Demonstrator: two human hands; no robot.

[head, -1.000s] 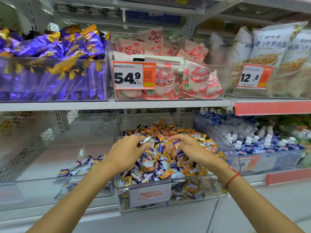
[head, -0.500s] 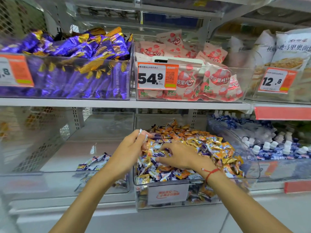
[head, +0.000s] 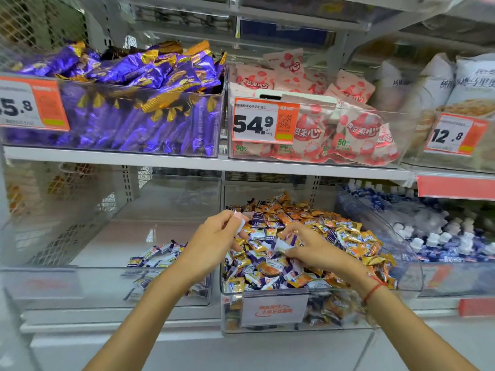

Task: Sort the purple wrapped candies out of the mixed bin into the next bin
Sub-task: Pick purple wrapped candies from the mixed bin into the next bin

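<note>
Purple wrapped candies (head: 281,243) are pinched in both the left hand (head: 214,238) and right hand (head: 308,243) above the mixed bin (head: 276,295), seemingly gathered for the next bin (head: 107,287).

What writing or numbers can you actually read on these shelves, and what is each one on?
"54.9": orange price tag on the bin of pink packets.
"12.8": price tag on the right upper bin.
"5.8", first digit cut off: price tag on the bin of purple bars.
"50%": pink packets.
"果滋果心": pink packets, large red characters.
Too small or blurred: the mixed bin's front label, candy wrappers, white bags at far right.
</note>
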